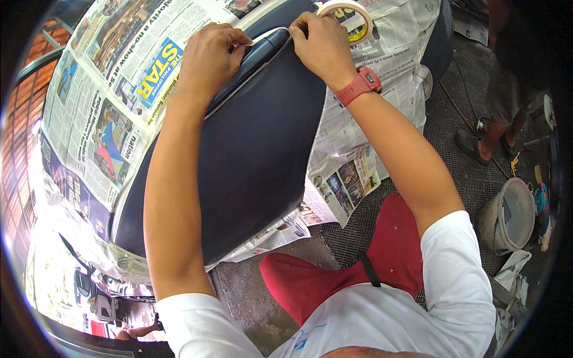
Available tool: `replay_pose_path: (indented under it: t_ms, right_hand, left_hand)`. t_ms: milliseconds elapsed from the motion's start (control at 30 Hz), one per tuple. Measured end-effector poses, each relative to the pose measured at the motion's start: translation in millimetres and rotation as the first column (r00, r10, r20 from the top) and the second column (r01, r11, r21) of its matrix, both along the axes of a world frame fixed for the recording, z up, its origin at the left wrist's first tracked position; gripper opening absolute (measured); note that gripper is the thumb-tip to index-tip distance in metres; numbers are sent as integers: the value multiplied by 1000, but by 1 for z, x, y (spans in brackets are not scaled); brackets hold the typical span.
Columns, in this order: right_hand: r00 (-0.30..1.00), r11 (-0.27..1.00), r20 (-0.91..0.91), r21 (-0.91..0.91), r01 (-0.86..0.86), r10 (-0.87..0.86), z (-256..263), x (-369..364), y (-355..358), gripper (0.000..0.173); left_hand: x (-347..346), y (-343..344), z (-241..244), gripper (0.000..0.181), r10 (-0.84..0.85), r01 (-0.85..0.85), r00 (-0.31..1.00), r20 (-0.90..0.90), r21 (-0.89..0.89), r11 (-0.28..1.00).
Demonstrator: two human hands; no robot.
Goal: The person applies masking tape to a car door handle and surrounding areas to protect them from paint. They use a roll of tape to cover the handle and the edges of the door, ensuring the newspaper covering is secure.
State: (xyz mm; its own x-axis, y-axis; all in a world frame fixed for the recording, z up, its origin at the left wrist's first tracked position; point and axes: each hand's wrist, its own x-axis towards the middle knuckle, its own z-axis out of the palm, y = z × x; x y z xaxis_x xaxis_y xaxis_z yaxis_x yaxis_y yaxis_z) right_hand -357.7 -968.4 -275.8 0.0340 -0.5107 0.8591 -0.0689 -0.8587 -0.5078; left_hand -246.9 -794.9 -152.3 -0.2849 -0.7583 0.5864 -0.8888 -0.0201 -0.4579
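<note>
In front of me is a dark car body panel [255, 147] with newspaper [130, 76] masking around it. A long, glossy dark lamp or trim piece [250, 65] is set along its upper part, edged by a thin pale line. My left hand [208, 60] pinches a narrow strip of masking tape [268, 34] at the upper edge of that piece. Near the tapered end, my right hand [320, 47] has thumb and forefinger closed on the same strip. The masking tape roll [368, 22] sits against the right hand's far side, partly hidden by the fingers.
A person [506, 103] in sandals stands at the right on black ribbed matting [447, 174]. Nearby are a bucket [510, 215] with liquid, a hose or cord [456, 105] and crumpled paper [512, 268]. Loose newspaper sheets [349, 183] hang below the panel near my knees.
</note>
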Motion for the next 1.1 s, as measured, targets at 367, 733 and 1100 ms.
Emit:
replay_pose_path:
  t_ms: [367,733,1100]
  right_hand:
    - [999,993,-18,-111,-40,39,1,-3,-7,15]
    - [999,985,-26,-168,27,-32,2,-7,-4,16]
    - [995,966,-14,-240,-94,94,4,-32,40,21]
  left_hand:
    - [-10,-1,-5,13,96,-89,994,51,-126,988]
    - [-14,-1,1,17,183,-181,980,-72,43,983]
    - [-37,27,-26,34,271,-270,963,-12,38,962]
